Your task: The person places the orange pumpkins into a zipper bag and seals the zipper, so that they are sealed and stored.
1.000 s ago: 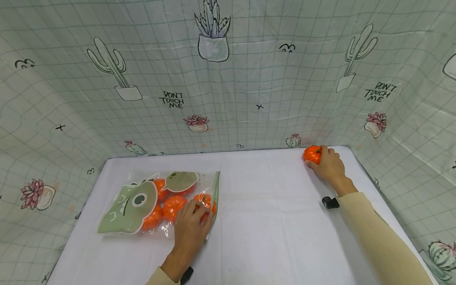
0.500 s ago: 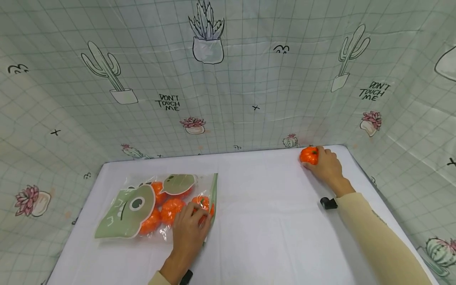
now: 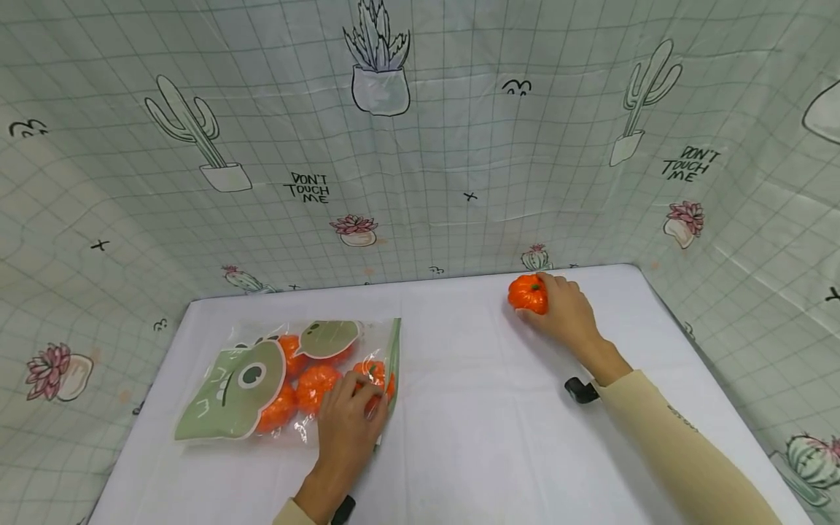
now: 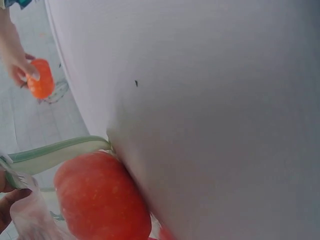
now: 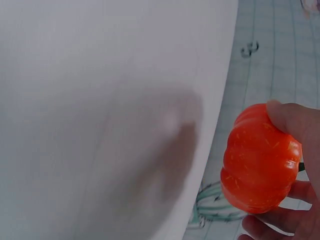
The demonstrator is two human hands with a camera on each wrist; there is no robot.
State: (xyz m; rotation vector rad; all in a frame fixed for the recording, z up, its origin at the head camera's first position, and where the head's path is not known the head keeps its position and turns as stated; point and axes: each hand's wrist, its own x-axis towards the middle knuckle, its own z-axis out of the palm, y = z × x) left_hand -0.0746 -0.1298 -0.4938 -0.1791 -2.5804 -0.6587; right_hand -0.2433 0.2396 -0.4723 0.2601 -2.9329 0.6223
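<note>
My right hand [image 3: 566, 315] grips a small orange toy pumpkin [image 3: 525, 294] with a green stem, lifted off the table in the right wrist view. Flat on the left of the table lies a clear zip bag [image 3: 223, 408] with a green one-eyed monster print. Several orange pumpkins [image 3: 318, 388] show through its plastic. My left hand [image 3: 345, 423] is at the bag's right end, by the green-edged opening. In the left wrist view, its fingertips [image 4: 6, 212] pinch the bag's film beside the green strip [image 4: 60, 150], near one pumpkin [image 4: 102, 197]. Part of that hand is hidden.
A white-covered table [image 3: 459, 437] stretches beneath both hands. Grid-patterned cloth [image 3: 420, 146] with cactus drawings hangs behind it and along both sides. Black wrist devices [image 3: 581, 390] sit at both of my wrists.
My right hand has carried the pumpkin left from the table's far right corner. The left hand and the bag have stayed in place; the head view has shifted slightly.
</note>
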